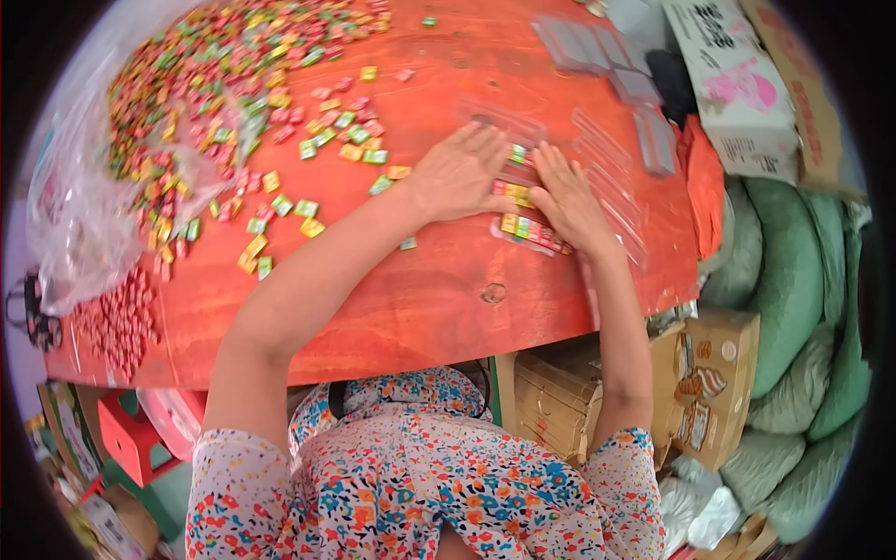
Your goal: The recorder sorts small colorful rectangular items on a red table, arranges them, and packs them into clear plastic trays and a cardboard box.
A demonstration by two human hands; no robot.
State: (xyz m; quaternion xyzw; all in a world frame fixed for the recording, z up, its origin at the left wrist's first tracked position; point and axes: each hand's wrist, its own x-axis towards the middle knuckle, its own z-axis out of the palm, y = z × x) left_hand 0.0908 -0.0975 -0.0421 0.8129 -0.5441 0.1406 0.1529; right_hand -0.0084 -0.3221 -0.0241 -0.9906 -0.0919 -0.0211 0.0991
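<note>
On the red table, my left hand (459, 175) lies flat with its fingers stretched out together, over the left ends of some narrow clear plastic trays. My right hand (571, 203) is open too, palm down, its fingers slanting over the trays' right ends. Between the hands shows a row of small wrapped candies (525, 229) in red, yellow and green, set side by side in a clear tray. Further rows lie just behind it, partly hidden by my fingers. An unfilled-looking clear tray (504, 121) is beyond my left fingertips.
A big heap of wrapped candies (187, 75) covers the far left beside a clear plastic bag (79, 196). Red candies (119, 322) pile at the near left corner. Clear strips (607, 177) and stacked plastic boxes (583, 45) lie right. Cartons (737, 84) and green sacks (779, 280) flank the table.
</note>
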